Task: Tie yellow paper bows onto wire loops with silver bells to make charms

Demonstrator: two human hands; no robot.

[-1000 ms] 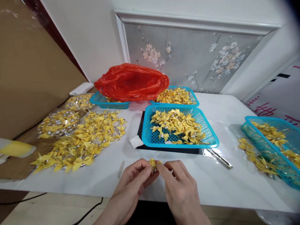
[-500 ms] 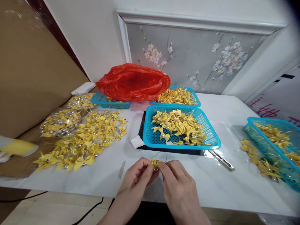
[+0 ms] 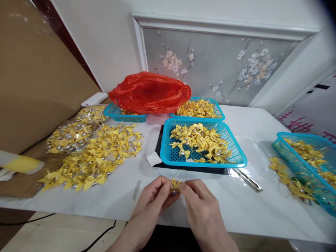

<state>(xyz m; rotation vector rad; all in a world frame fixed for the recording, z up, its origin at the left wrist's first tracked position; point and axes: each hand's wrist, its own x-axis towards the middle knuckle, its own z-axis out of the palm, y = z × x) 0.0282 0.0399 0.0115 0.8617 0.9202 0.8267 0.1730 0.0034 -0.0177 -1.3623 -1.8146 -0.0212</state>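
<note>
Over the near edge of the white table (image 3: 249,210), my left hand (image 3: 153,197) and my right hand (image 3: 199,203) meet fingertip to fingertip. Both pinch one small yellow bow (image 3: 174,183) with a thin gold wire loop rising from it. Just beyond them stands a blue basket (image 3: 233,148) holding several yellow bows with silver beads. Left of my hands lies a loose heap of yellow bows (image 3: 99,154) on the tabletop.
A red plastic bag (image 3: 149,92) covers a blue basket at the back; another basket of bows (image 3: 198,107) sits beside it. A further blue basket (image 3: 307,161) stands at the right edge. Metal tweezers (image 3: 248,180) lie right of my hands, a white scrap (image 3: 153,159) left of the basket.
My hands stay together on the bow, with the fingers shifting slightly. The gold wire loop now shows more clearly above the bow.
</note>
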